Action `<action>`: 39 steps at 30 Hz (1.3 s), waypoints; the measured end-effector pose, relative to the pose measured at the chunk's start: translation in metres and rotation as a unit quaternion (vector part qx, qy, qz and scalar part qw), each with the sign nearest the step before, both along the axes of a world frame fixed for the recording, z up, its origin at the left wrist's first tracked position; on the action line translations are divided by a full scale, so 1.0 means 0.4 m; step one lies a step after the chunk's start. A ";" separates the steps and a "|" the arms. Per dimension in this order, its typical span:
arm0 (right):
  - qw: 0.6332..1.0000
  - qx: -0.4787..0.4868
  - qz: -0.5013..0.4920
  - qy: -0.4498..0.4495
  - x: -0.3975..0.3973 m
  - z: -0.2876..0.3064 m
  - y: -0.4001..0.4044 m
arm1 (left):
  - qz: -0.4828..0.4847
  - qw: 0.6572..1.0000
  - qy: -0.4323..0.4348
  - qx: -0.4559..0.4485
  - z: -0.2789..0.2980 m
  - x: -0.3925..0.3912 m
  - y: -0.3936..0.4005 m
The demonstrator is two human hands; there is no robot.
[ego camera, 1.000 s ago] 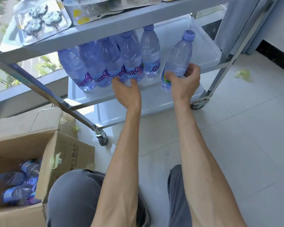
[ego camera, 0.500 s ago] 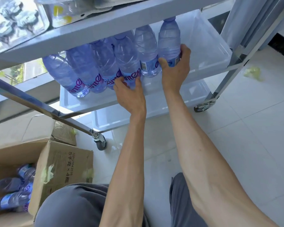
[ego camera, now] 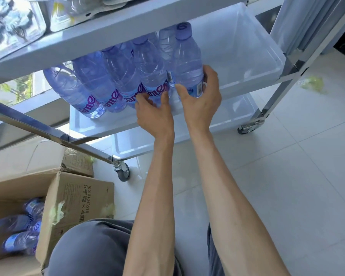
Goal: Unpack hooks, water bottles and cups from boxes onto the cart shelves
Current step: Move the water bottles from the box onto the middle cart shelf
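Observation:
Several clear blue water bottles stand in a row on the cart's middle shelf (ego camera: 247, 62). My right hand (ego camera: 201, 102) grips the rightmost bottle (ego camera: 187, 62) low on its body, thumb on the front and fingers round its right side. My left hand (ego camera: 154, 112) touches the base of the neighbouring bottle (ego camera: 149, 72) with loosely bent fingers. An open cardboard box (ego camera: 68, 202) at the lower left holds more bottles (ego camera: 18, 240) lying down.
The top shelf (ego camera: 108, 34) carries plastic packs (ego camera: 14, 20) of hooks. A bottom shelf (ego camera: 187, 136) sits below on castor wheels (ego camera: 123, 172). The right half of the middle shelf is bare. My grey-clad knees fill the bottom. A green scrap (ego camera: 313, 84) lies on the tiled floor.
My right hand has brought its bottle from the shelf's front in against the row and stood it upright. My left hand shifted right along the bottle bases. The view moved closer.

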State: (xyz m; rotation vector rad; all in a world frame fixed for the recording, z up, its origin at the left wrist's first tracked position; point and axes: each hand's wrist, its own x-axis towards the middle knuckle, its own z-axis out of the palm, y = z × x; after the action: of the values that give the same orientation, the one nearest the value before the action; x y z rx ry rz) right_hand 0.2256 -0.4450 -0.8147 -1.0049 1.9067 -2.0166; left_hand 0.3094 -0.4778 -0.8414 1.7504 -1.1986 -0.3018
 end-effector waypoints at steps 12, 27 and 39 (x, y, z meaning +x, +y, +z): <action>1.000 0.013 -0.011 -0.016 -0.029 0.022 -0.078 | -0.003 1.000 0.010 -0.013 -0.002 0.003 0.003; 0.999 0.012 0.043 -0.019 0.016 0.012 -0.097 | -0.013 0.995 0.102 -0.020 -0.001 0.021 -0.002; 0.982 0.019 0.180 -0.046 -0.049 -0.017 -0.084 | 0.025 0.996 0.050 -0.076 -0.025 0.062 -0.005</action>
State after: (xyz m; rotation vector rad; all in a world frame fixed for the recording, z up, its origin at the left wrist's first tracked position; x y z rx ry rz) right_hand 0.2061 -0.4785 -0.8216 -1.1309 1.5750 -1.7801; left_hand 0.3341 -0.4800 -0.8515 1.6119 -1.0752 -0.2580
